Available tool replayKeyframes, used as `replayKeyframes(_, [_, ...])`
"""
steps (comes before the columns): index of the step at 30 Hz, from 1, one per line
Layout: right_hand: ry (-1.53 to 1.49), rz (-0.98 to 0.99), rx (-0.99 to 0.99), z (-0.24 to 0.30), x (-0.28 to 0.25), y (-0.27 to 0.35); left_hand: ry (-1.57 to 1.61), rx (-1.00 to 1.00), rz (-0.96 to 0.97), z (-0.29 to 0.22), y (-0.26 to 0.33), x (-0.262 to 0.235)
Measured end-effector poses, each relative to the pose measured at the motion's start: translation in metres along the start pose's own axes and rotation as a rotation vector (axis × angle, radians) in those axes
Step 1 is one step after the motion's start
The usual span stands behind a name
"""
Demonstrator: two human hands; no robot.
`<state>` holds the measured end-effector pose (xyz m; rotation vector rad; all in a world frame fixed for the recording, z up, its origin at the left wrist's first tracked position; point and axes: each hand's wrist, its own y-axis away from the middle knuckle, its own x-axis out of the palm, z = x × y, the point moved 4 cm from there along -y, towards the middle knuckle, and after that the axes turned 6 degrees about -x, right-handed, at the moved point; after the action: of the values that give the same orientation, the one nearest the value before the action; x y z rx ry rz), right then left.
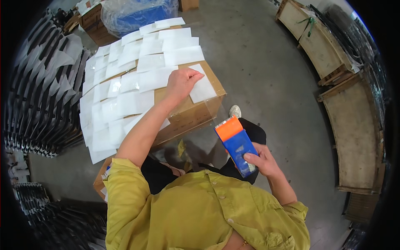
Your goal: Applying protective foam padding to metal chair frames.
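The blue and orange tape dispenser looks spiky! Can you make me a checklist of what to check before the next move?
1. Tape dispenser held firmly: ok, the right hand is wrapped around its blue body.
2. Teeth away from the left hand: ok, there is a gap between them.
3. White sheet by the left hand lying on the cardboard box: ok, it rests near the corner.
4. That sheet stuck down: cannot tell.
5. Left fingertips free of anything: cannot tell, whatever they might pinch is too small to see.
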<state>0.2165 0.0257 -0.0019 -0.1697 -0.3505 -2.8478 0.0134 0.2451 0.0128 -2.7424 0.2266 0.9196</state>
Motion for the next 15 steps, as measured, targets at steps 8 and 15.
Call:
replayKeyframes(8, [-0.114,-0.019,0.055,0.011,0.016,-0.046,-0.424,0.189,-0.212,0.036,-0.021,0.020])
replayKeyframes(15, [-0.218,-0.001,0.100,-0.011,0.013,-0.057,-0.597,0.179,-0.472,0.014,-0.010,0.005])
